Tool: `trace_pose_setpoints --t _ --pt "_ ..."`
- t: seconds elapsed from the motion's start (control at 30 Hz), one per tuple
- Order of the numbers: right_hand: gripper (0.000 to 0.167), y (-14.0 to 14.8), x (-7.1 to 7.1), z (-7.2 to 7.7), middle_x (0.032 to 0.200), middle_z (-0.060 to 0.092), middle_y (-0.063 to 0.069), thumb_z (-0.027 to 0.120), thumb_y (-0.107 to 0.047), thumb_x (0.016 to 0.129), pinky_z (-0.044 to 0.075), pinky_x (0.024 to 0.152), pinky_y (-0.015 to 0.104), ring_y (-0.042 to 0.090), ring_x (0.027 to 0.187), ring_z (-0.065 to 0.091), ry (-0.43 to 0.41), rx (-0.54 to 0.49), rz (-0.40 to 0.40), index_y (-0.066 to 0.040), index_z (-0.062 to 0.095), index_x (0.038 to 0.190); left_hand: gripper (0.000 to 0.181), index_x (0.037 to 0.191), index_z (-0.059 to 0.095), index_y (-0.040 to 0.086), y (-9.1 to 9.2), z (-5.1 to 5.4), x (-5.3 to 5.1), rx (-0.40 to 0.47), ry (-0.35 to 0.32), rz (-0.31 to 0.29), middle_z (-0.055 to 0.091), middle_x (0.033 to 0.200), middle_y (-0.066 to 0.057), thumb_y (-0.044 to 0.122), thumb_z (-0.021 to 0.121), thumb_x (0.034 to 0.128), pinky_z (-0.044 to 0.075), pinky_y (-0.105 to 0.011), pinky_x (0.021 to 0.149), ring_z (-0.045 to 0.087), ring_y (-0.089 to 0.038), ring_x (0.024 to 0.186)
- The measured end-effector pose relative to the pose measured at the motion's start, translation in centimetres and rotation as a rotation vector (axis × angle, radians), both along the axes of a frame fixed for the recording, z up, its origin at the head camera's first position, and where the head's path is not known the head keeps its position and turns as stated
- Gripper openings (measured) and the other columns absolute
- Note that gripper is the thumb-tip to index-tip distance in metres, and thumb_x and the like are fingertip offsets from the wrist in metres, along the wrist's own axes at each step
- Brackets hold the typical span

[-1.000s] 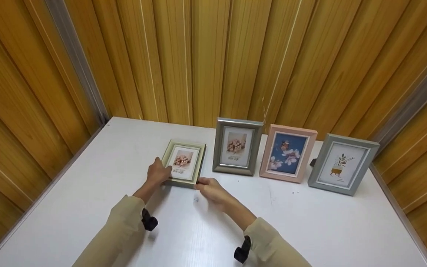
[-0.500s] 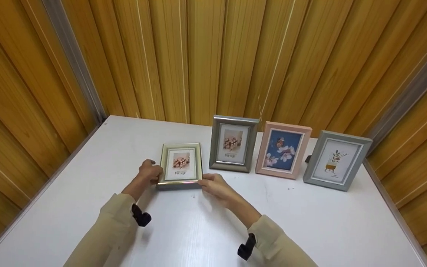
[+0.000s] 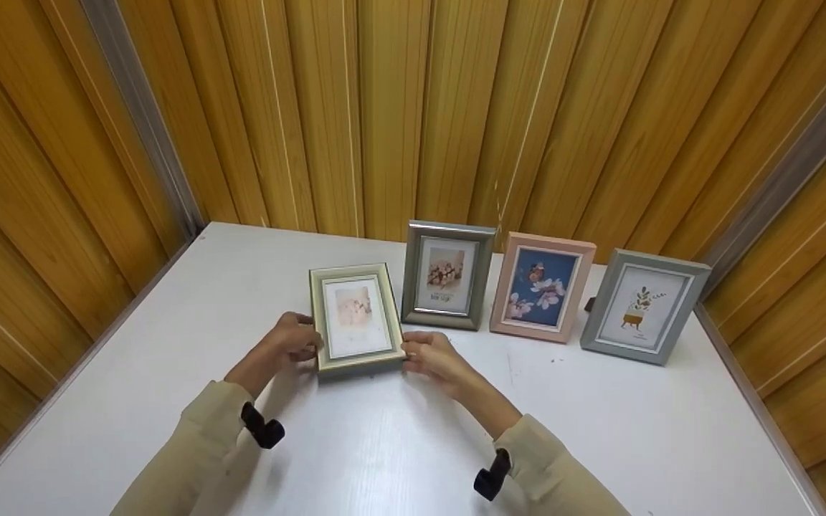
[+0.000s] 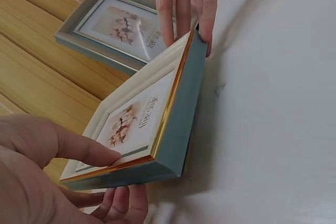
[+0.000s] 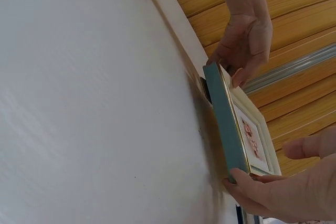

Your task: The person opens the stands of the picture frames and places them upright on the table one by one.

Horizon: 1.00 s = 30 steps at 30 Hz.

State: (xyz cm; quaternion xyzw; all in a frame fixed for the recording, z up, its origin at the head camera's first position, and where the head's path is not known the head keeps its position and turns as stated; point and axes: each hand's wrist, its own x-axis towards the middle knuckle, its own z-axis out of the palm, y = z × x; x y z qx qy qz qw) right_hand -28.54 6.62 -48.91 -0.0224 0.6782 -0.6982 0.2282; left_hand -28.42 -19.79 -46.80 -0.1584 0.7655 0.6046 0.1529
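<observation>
Both hands hold a pale cream-green picture frame [image 3: 357,365] with a pink-flower print, tilted at the left of the table. My left hand [image 3: 292,338] grips its left edge, thumb on the front and other fingers behind, as the left wrist view shows. At the lower right corner, fingers of my right hand [image 3: 438,360] hold the frame; the right wrist view has its thumb [image 5: 303,148] apart from the front. Glare washes out part of the print in the head view. The back of the held frame is mostly hidden.
A grey-silver picture frame [image 3: 449,320], a pink one [image 3: 531,331] and a grey-green one [image 3: 621,352] stand upright in a row to the right. Behind the white table [image 3: 384,444] rises a wood-patterned wall [image 3: 384,107]; walls flank both sides.
The held frame has been turned and brought nearer, and its print now catches glare. My left hand has shifted down its left edge; my right hand has moved slightly right with the corner.
</observation>
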Motion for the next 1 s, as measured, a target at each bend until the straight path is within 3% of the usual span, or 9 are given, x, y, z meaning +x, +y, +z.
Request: trace_pose_setpoints --t 0.27,0.47,0.67,0.83,1.0 --pt "0.055 1.7 0.2 0.2 0.132 0.059 0.027 0.051 -0.003 0.100 0.057 0.095 0.039 0.014 0.094 0.064 0.030 0.003 0.063 0.015 0.034 0.150 0.065 0.137 0.033 -0.005 0.9 2.4 2.8 0.030 0.023 -0.043 0.052 0.113 -0.014 -0.005 0.068 0.0821 0.061 -0.032 0.084 0.060 -0.019 0.092" --pt "0.060 3.0 0.5 0.8 0.113 0.063 0.013 0.059 -0.014 0.102 0.060 0.084 0.032 0.012 0.084 0.067 0.049 0.102 0.103 0.003 0.035 0.155 0.059 0.125 0.037 -0.002 2.1 4.0 5.2 -0.028 0.125 -0.107 0.046 0.117 -0.016 -0.007 0.071 0.0777 0.062 -0.037 0.085 0.056 -0.021 0.098" --pt "0.061 4.3 1.0 0.9 0.106 0.058 0.010 0.063 -0.013 0.101 0.063 0.084 0.039 0.015 0.087 0.065 0.166 0.147 0.153 -0.001 0.037 0.154 0.058 0.121 0.041 0.000 3.8 5.6 7.3 -0.062 0.221 -0.159 0.049 0.112 -0.014 -0.006 0.076 0.0747 0.062 -0.038 0.082 0.055 -0.021 0.095" --pt "0.053 5.3 1.4 1.0 0.103 0.058 0.009 0.058 -0.009 0.103 0.063 0.085 0.039 0.015 0.090 0.065 0.199 0.103 0.161 0.002 0.037 0.150 0.060 0.121 0.044 0.000 5.4 6.9 8.4 -0.107 0.342 -0.202 0.053 0.109 -0.013 -0.003 0.082 0.0742 0.057 -0.032 0.077 0.054 -0.021 0.093" --pt "0.046 5.8 1.8 1.2 0.114 0.064 0.013 0.054 -0.004 0.104 0.063 0.082 0.038 0.016 0.093 0.068 0.151 0.063 0.160 0.003 0.039 0.147 0.058 0.123 0.049 0.001 7.2 7.4 8.3 -0.143 0.535 -0.282 0.057 0.105 -0.012 0.005 0.085 0.0775 0.050 -0.027 0.078 0.055 -0.022 0.095"
